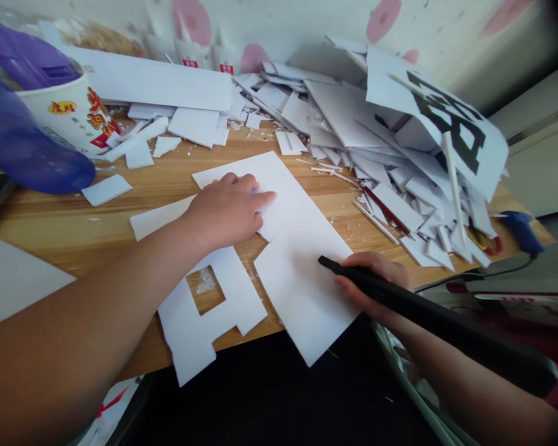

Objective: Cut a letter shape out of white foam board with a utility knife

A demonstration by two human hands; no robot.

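My left hand (pixel 232 207) lies flat with its fingers spread on a large white foam sheet (pixel 302 272), near the sheet's far left part. In my right hand (pixel 376 279) is a long black tool (pixel 437 322), its narrow tip over the right part of the same sheet; whether the tip touches the surface I cannot tell. The sheet's near corner juts past the front edge of the table. Left of it, partly under my left forearm, lies a cut white piece (pixel 190 334) with a square hole and notched edges.
White scraps (pixel 335 118) are heaped along the wall and back right, with a printed sheet (pixel 441 111) on top. A paper cup (pixel 69 118) and a blue object (pixel 28 142) stand back left. A blue glue gun (pixel 521 232) and scissors (pixel 493 246) lie far right.
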